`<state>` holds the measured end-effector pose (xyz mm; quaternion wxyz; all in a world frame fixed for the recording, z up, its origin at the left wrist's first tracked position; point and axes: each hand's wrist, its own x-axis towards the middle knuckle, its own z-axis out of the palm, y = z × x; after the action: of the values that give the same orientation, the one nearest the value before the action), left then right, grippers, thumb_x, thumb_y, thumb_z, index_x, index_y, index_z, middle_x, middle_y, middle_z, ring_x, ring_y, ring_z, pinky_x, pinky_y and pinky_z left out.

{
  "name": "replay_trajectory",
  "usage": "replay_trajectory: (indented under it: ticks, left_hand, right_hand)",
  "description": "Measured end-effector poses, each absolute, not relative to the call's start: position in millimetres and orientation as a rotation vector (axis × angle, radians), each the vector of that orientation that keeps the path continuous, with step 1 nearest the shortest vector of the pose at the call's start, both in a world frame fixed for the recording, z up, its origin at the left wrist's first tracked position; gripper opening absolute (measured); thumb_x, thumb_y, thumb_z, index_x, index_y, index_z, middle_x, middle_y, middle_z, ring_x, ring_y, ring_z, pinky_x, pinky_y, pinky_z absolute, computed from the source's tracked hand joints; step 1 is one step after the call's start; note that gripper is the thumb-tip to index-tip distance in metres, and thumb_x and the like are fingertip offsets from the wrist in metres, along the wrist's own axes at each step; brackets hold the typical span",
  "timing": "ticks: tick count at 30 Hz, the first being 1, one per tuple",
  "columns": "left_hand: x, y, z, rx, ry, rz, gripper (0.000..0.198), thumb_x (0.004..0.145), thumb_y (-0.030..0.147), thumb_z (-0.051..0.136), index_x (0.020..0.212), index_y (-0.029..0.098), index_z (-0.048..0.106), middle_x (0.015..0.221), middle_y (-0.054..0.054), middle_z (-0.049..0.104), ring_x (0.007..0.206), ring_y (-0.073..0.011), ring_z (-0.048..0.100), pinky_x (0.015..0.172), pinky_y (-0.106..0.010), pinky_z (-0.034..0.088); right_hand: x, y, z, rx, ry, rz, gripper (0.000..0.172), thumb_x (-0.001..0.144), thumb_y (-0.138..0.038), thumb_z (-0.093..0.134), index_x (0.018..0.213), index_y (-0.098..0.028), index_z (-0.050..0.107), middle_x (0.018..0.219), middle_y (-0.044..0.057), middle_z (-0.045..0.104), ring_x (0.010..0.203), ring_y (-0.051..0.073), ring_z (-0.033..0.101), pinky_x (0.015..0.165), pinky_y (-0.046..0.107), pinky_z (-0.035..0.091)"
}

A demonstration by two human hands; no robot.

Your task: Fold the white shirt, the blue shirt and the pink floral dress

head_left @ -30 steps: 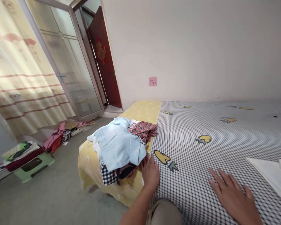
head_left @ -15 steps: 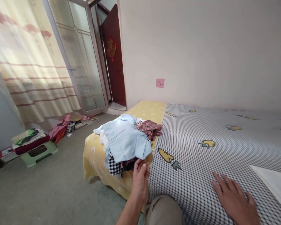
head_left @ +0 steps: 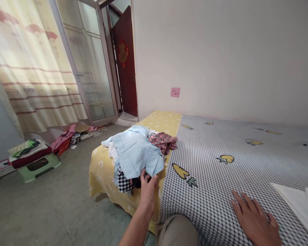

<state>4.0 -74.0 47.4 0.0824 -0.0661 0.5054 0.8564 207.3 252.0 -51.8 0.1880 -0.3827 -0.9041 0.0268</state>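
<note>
A light blue garment (head_left: 133, 150) lies rumpled on top of a pile of clothes at the end of the bed. My left hand (head_left: 148, 184) is at its near edge, with fingers and thumb closed on the hem. Black-and-white checked cloth (head_left: 124, 181) and some black cloth (head_left: 137, 182) stick out underneath. Behind the blue garment, a red floral cloth (head_left: 165, 141) lies bunched. My right hand (head_left: 256, 217) rests flat on the checked bedsheet (head_left: 205, 191), fingers spread, holding nothing.
A yellow sheet (head_left: 102, 171) hangs over the bed's end. White cloth (head_left: 295, 200) lies right of my right hand. My knee (head_left: 178, 230) is against the bed. On the floor at left are a green stool (head_left: 30, 174) with folded clothes and a heap of pink cloth (head_left: 64, 138).
My left hand has moved slightly left and up, onto the near edge of the light blue garment, and its fingers have closed there. My right hand stays flat on the sheet.
</note>
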Motion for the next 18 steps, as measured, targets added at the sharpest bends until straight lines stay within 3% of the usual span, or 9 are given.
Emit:
replay_trajectory:
  ticks: [3,6,11,18]
  left_hand:
    - [-6.8,-69.0,51.5,-0.128,1.574,2.538,0.062,0.052,0.056,0.091,0.093,0.020,0.061,0.085,-0.003,0.067,0.072,-0.0142,0.060,0.067,-0.027,0.044]
    - [-12.5,-60.5,67.5,-0.062,1.696,2.568,0.058,0.055,0.064,0.085,0.062,0.023,0.044,0.059,0.008,0.043,0.059,-0.0085,0.039,0.060,-0.024,0.033]
    - [3.1,-42.0,110.4,0.151,1.889,2.595,0.054,0.069,0.051,0.077,0.060,0.026,0.029,0.059,0.011,0.025,0.060,-0.0094,0.024,0.057,-0.024,0.027]
    - [77.1,-19.6,135.3,0.826,2.257,2.302,0.054,0.085,0.045,0.061,0.055,0.027,0.019,0.054,0.008,0.022,0.053,-0.0112,0.029,0.056,-0.028,0.031]
  right_hand:
    - [204.9,244.4,-42.5,-1.085,-2.534,0.084,0.074,0.088,-0.059,0.027,0.151,-0.030,0.053,0.157,0.009,0.054,0.145,0.037,0.047,0.115,0.064,0.035]
    - [204.9,244.7,-43.9,-1.049,-2.505,0.103,0.071,0.088,-0.057,0.029,0.149,-0.031,0.055,0.155,0.010,0.056,0.144,0.038,0.047,0.115,0.066,0.035]
    - [204.8,251.4,-59.7,-1.012,-2.433,0.164,0.073,0.088,-0.059,0.027,0.146,-0.029,0.059,0.150,0.012,0.060,0.142,0.039,0.051,0.114,0.066,0.038]
    - [208.2,255.4,-65.8,-0.851,-2.430,0.065,0.055,0.087,-0.049,0.034,0.126,-0.036,0.071,0.145,0.007,0.065,0.141,0.040,0.052,0.110,0.069,0.040]
